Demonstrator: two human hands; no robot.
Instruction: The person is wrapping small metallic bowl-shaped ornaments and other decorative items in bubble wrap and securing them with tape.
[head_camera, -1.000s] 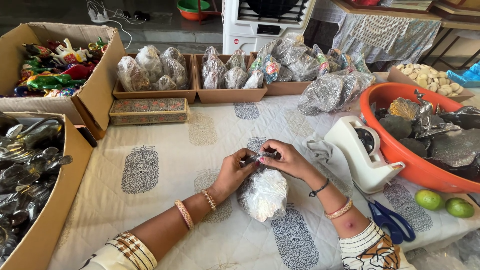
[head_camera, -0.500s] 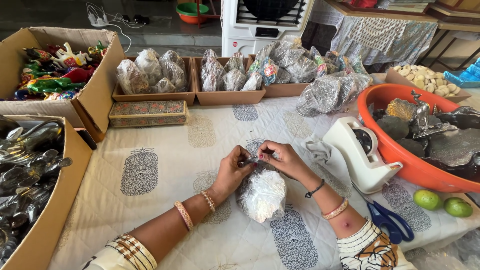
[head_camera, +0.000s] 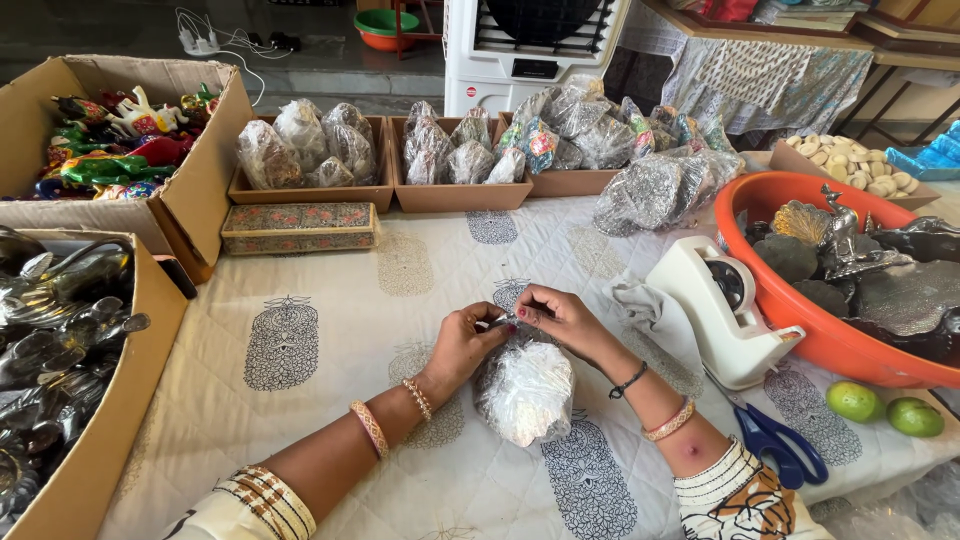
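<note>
A lumpy item wrapped in clear plastic lies on the white printed tablecloth in front of me. My left hand and my right hand meet at the far end of the bundle, fingertips pinching the gathered plastic there. Both wrists wear bangles. A white tape dispenser stands just right of my right hand.
Blue-handled scissors and two green limes lie at the right. An orange tub holds silvery metal figures. Cardboard trays of wrapped bundles line the far side. Boxes of colourful figurines and metal pieces stand left.
The hands stay at the top of the bundle; the fingers shift slightly as they work the plastic. Nothing else has moved.
</note>
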